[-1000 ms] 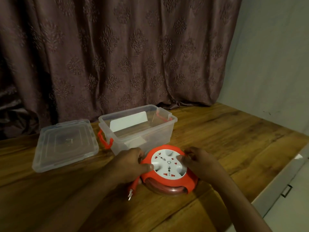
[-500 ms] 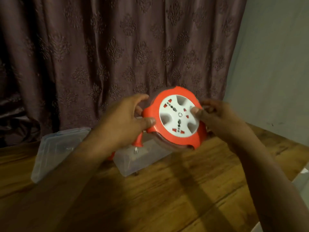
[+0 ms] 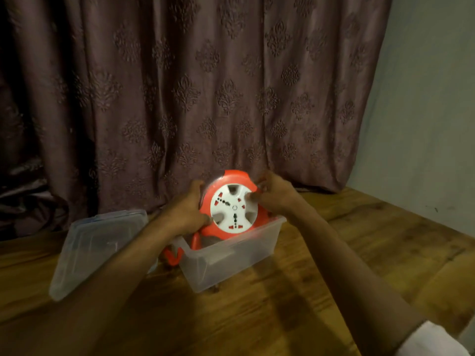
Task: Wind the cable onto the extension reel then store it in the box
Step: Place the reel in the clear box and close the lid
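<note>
reel: orange, white socket face toward camera, tilted on edge, lower rim dipping into box | cable: not clearly visible | box: clear plastic, open, orange latch at left end, sitting on wooden surface

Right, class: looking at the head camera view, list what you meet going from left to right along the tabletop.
Loose lid → left hand → extension reel held tilted over the clear box → right hand → grey wall.
</note>
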